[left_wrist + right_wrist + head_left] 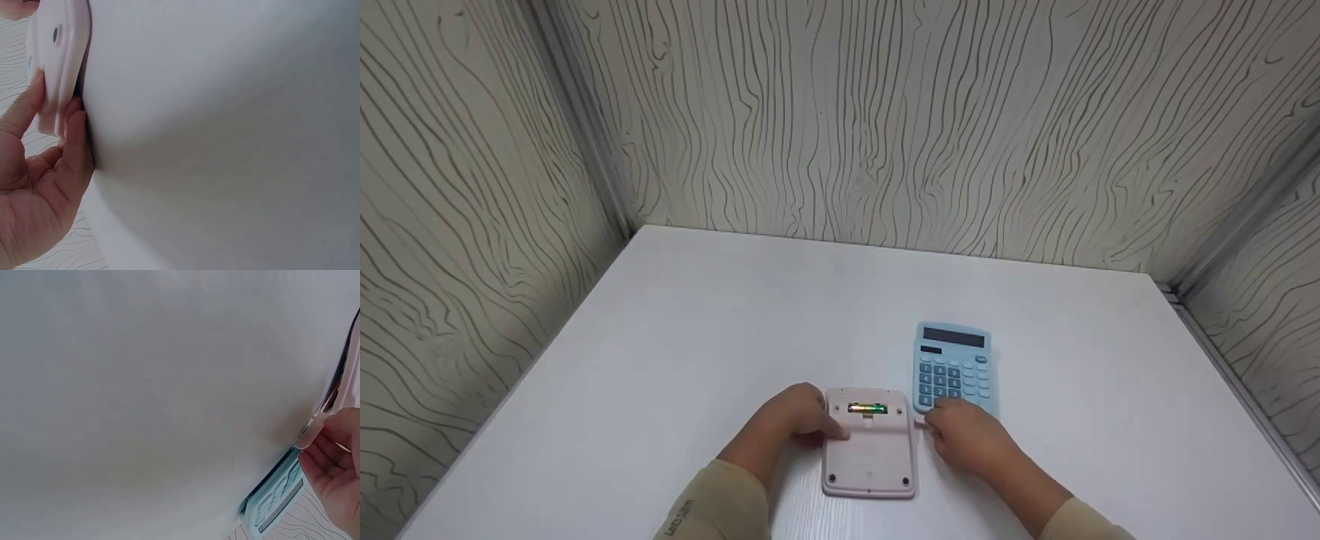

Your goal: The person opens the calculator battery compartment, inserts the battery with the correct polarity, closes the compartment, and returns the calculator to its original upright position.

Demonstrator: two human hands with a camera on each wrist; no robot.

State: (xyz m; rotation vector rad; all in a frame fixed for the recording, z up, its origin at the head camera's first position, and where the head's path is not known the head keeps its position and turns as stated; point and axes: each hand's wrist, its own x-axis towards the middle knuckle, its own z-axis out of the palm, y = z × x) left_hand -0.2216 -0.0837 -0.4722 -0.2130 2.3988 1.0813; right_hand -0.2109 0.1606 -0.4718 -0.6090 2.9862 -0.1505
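Observation:
A pink calculator (870, 457) lies back side up on the table, its battery slot uncovered. One battery (868, 409) with green and gold colouring sits in that slot. My left hand (804, 414) grips the calculator's left edge; in the left wrist view the thumb (35, 93) presses on its back and the other fingers reach around the edge. Between thumb and fingers, my right hand (969, 439) pinches a small pink battery cover (308, 435) just right of the calculator. Beyond that hand lies a light blue calculator (952, 352), keys up, its lower keys partly covered by the hand.
The white table (660, 360) extends around both calculators to its back and side edges. Wood-patterned panels (840, 127) rise behind it and on both sides, with metal strips at the corners.

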